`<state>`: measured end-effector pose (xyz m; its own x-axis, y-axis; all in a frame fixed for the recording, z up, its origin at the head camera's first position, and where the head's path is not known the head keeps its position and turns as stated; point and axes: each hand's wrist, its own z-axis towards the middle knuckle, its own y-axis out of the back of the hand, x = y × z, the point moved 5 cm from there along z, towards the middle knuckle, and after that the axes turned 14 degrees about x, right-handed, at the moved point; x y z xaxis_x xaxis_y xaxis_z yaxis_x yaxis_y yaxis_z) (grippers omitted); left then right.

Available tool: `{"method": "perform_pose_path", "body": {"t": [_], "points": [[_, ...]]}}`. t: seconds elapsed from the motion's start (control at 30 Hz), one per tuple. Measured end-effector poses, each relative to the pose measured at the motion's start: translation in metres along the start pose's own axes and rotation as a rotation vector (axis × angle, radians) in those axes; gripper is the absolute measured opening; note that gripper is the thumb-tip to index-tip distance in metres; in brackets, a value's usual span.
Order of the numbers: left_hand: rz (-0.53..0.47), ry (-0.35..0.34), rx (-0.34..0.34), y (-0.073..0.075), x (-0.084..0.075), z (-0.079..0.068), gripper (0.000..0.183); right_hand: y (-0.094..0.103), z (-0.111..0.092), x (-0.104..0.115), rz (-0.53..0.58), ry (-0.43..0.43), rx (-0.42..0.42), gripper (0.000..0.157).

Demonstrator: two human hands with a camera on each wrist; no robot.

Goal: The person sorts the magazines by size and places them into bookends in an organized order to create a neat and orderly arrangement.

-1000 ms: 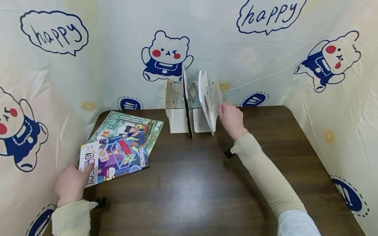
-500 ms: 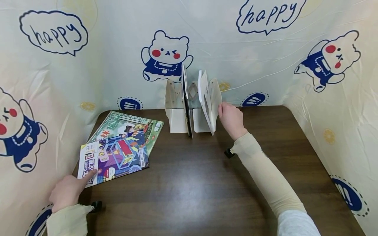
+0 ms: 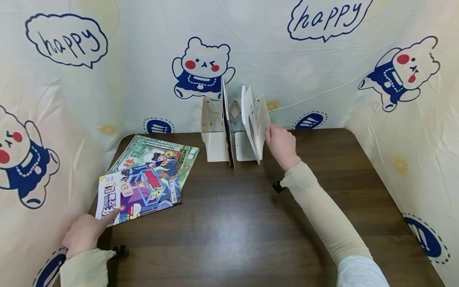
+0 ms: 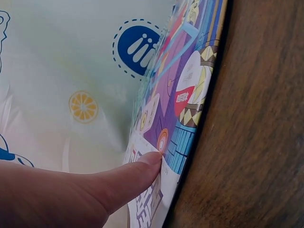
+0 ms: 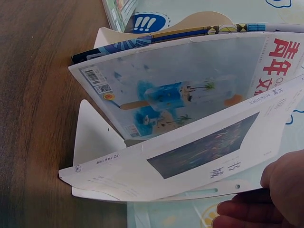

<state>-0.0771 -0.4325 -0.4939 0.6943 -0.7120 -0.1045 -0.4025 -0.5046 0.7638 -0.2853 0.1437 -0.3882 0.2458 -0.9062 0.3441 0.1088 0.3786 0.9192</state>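
In the head view my left hand (image 3: 83, 234) is at the left edge of a purple-and-blue magazine (image 3: 150, 189). Its thumb (image 4: 142, 172) lies on the cover; the other fingers are hidden beneath the edge. Under this magazine lies a green one (image 3: 188, 159). My right hand (image 3: 281, 145) grips the right end plate of a white book stand (image 3: 215, 146), with thumb and fingers on either side of the plate in the right wrist view. Inside the stand are a white book (image 5: 118, 175) leaning on the right plate and a thin magazine (image 5: 166, 90) standing upright near the middle.
The brown wooden table (image 3: 229, 223) reaches forward to a patterned cloth (image 3: 143, 91) hung behind and at both sides. The stand is at the back middle; the two flat magazines lie at the table's left edge.
My left hand has moved slightly down and its thumb has slid along the purple magazine's cover. My right hand and the book stand have not moved.
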Motion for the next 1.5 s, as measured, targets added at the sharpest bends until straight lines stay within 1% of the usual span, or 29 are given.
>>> {"method": "perform_pose_path", "body": {"t": [0.27, 0.47, 0.63, 0.73, 0.9, 1.0, 1.1, 1.17, 1.3, 1.33, 1.4, 1.5], "points": [[-0.007, -0.005, 0.005, -0.001, 0.002, 0.0, 0.12, 0.0, -0.001, 0.001, 0.008, 0.002, 0.001, 0.038], [-0.022, -0.014, -0.016, -0.003, 0.003, 0.0, 0.12, -0.001, -0.001, 0.0, 0.009, 0.007, -0.014, 0.037], [-0.078, -0.019, -0.027, -0.004, 0.003, -0.003, 0.119, -0.003, -0.001, -0.002, 0.016, 0.002, -0.012, 0.036], [-0.117, -0.019, -0.022, -0.002, 0.004, -0.003, 0.12, -0.004, -0.002, -0.003, 0.017, 0.007, -0.014, 0.036], [-0.168, -0.031, -0.001, 0.004, 0.005, 0.002, 0.122, -0.003, -0.001, -0.003, 0.016, 0.012, -0.024, 0.037], [-0.226, -0.056, -0.003, 0.006, 0.006, 0.006, 0.116, -0.003, -0.001, -0.003, 0.021, 0.011, -0.019, 0.036], [-0.338, -0.091, -0.038, 0.006, 0.006, 0.007, 0.109, -0.003, 0.0, -0.003, 0.021, 0.011, -0.014, 0.035], [-0.404, -0.126, -0.079, 0.009, 0.004, 0.007, 0.106, -0.003, 0.0, -0.002, 0.016, 0.01, -0.014, 0.036], [-0.456, -0.171, -0.171, 0.016, 0.001, 0.004, 0.098, -0.002, -0.001, -0.002, 0.013, 0.009, -0.013, 0.037], [-0.468, -0.179, -0.192, 0.019, 0.0, 0.004, 0.094, -0.002, -0.001, -0.002, 0.013, 0.01, -0.013, 0.037], [-0.514, -0.182, -0.213, 0.022, -0.001, 0.003, 0.093, -0.002, -0.001, -0.001, 0.012, 0.009, -0.011, 0.037], [-0.613, -0.179, -0.231, 0.025, -0.003, 0.001, 0.091, -0.002, -0.001, -0.001, 0.01, 0.008, -0.009, 0.037]]}}
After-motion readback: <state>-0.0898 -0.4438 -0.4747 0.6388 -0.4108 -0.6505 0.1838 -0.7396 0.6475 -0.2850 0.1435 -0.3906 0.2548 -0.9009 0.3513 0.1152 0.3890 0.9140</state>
